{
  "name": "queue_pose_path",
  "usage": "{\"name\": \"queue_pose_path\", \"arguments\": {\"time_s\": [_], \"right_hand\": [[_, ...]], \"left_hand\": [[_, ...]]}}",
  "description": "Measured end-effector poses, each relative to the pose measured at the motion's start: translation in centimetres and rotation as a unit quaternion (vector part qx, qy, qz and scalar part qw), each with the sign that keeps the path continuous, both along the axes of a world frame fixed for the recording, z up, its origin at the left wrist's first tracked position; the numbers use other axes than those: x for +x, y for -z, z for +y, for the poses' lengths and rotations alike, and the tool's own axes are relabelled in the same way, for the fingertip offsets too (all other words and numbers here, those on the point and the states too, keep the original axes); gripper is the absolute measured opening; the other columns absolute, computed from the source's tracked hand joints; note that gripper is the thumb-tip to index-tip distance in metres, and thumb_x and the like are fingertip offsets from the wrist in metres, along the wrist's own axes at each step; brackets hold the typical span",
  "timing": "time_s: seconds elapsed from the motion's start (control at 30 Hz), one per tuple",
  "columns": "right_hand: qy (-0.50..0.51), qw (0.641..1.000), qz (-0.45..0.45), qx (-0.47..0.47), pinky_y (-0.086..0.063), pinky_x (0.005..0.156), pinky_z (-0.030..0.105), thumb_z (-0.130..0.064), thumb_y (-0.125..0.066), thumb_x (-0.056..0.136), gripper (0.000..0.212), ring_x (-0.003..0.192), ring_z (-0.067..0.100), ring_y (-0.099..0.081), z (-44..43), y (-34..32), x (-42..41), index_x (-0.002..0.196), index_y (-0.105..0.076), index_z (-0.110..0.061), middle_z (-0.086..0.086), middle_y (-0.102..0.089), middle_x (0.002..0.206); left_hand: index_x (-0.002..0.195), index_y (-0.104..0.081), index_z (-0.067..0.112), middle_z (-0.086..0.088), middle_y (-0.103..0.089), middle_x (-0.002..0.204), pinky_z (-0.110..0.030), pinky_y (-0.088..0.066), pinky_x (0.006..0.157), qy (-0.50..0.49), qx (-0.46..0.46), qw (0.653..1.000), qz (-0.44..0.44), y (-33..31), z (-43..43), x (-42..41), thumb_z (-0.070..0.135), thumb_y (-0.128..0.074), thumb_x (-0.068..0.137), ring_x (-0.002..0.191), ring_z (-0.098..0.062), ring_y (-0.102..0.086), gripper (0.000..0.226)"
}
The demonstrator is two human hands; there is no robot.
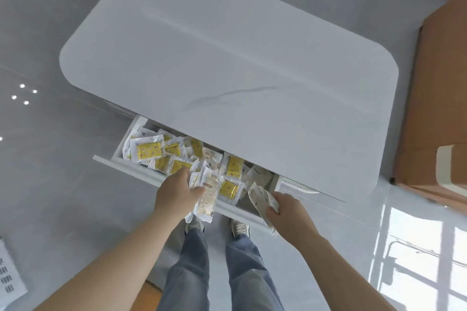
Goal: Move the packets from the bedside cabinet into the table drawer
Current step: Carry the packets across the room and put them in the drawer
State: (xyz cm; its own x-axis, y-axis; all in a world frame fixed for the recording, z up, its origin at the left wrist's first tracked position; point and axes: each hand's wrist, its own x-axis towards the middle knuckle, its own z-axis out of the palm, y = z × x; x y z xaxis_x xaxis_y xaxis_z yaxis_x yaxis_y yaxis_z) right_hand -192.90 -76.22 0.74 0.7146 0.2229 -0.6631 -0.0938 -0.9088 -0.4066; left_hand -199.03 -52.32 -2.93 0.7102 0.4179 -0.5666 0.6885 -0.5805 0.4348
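Drawer (126, 168) heaped with packets (149, 150); left hand (177, 194), right hand (288, 212) each gripping more.

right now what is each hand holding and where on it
The left hand grips a few packets around their middle; the right hand grips one packet near its lower end.
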Motion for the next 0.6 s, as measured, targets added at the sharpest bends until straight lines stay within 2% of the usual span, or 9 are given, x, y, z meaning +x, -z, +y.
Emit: {"name": "queue_pose_path", "arguments": {"time_s": [0.07,0.13,0.3,0.47,0.53,0.6], "right_hand": [[0.007,1.000,0.002,-0.001,-0.042,0.057,0.033,-0.026,-0.051,0.086,0.017,0.069,0.024,-0.055,-0.1,1.8,0.2,0.081,-0.058,-0.012,0.004,-0.059,0.075],[0.001,1.000,0.002,-0.005,-0.039,0.055,0.030,-0.024,-0.051,0.085,0.011,0.067,0.021,-0.053,-0.2,3.7,0.3,0.077,-0.054,-0.017,0.001,-0.056,0.073],[-0.004,1.000,0.001,-0.019,-0.041,0.062,0.031,-0.020,-0.052,0.086,0.012,0.078,0.025,-0.055,-0.2,7.8,0.7,0.094,-0.061,-0.018,0.005,-0.058,0.085],[0.003,1.000,0.005,-0.018,-0.045,0.063,0.032,-0.020,-0.052,0.083,0.013,0.077,0.023,-0.057,-0.1,11.1,0.6,0.092,-0.062,-0.020,0.005,-0.061,0.086],[0.005,1.000,0.006,-0.015,-0.045,0.062,0.032,-0.020,-0.052,0.083,0.011,0.075,0.022,-0.057,-0.1,12.1,0.5,0.088,-0.061,-0.020,0.004,-0.061,0.085],[0.005,1.000,0.007,-0.009,-0.045,0.061,0.032,-0.020,-0.052,0.083,0.009,0.074,0.021,-0.056,0.0,12.9,0.5,0.087,-0.060,-0.020,0.004,-0.060,0.085]], "left_hand": [[0.087,-0.036,0.019,-0.006,-0.052,0.078,-0.034,-0.041,0.065,0.017,0.007,1.000,0.013,2.2,0.2,0.6,0.036,-0.067,0.082,0.074,-0.024,-0.050,0.035],[0.091,-0.040,0.017,-0.009,-0.055,0.081,-0.036,-0.043,0.065,0.030,0.011,0.999,0.023,4.1,0.3,1.2,0.037,-0.067,0.082,0.079,-0.027,-0.056,0.034],[0.091,-0.045,0.011,-0.002,-0.051,0.078,-0.030,-0.034,0.058,0.065,0.023,0.997,0.036,8.2,0.6,3.0,0.036,-0.068,0.082,0.077,-0.025,-0.052,0.035],[0.093,-0.045,0.010,0.000,-0.049,0.078,-0.029,-0.033,0.060,0.033,0.012,0.999,0.030,11.3,0.1,4.1,0.034,-0.068,0.083,0.079,-0.024,-0.051,0.035],[0.102,-0.050,0.008,-0.003,-0.055,0.088,-0.030,-0.037,0.064,0.022,0.002,0.999,0.034,12.4,-0.1,4.4,0.033,-0.068,0.084,0.087,-0.026,-0.055,0.035],[0.119,-0.050,0.008,-0.010,-0.060,0.111,-0.033,-0.042,0.075,0.009,-0.007,0.999,0.040,13.3,-0.3,4.4,0.033,-0.067,0.086,0.102,-0.028,-0.056,0.046]]}}
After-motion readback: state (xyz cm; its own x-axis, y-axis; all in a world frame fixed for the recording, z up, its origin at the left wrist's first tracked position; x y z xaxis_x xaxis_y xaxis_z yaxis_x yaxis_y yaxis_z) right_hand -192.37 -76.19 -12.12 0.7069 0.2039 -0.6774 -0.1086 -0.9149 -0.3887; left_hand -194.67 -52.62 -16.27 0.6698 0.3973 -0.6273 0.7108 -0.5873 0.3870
